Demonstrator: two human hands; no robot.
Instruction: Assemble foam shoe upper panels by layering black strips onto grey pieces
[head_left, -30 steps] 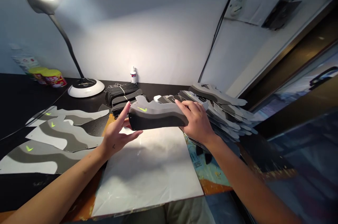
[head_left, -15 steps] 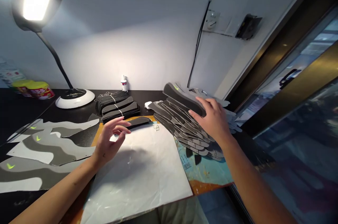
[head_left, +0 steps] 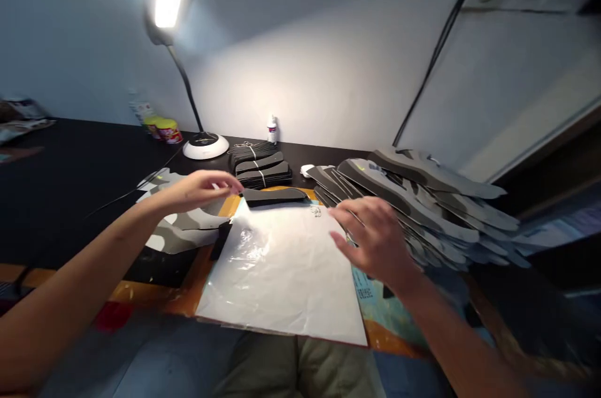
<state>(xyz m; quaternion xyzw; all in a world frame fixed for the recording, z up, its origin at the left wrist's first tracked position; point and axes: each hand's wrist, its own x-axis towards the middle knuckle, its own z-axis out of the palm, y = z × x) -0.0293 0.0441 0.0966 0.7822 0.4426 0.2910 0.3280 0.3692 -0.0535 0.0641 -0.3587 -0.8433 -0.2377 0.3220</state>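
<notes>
My left hand [head_left: 211, 188] reaches across flat grey-patterned cut pieces [head_left: 195, 219], its fingers loosely stretched and nothing visible in them. Its fingertips are at the left end of a small stack of dark curved strips [head_left: 275, 197]; whether they touch it I cannot tell. Below the stack lies a white sheet [head_left: 286, 266] under clear film. My right hand [head_left: 375, 238], slightly blurred, hovers over the sheet's right edge with thumb and fingers apart, holding nothing. Just behind it is a large fanned pile of grey and dark curved pieces [head_left: 422, 198].
Banded bundles of dark strips [head_left: 260, 166] stand behind the sheet, near a small white bottle [head_left: 272, 130]. A lit desk lamp [head_left: 205, 146] stands left of them, with yellow-lidded tubs [head_left: 169, 131] beside it. A thin pale string [head_left: 316, 211] lies at the sheet's top edge.
The view has swung left. My right hand has come off the fanned pile and back over the sheet's edge. A large piece now lies lower across the pile. My left hand remains near the small stack.
</notes>
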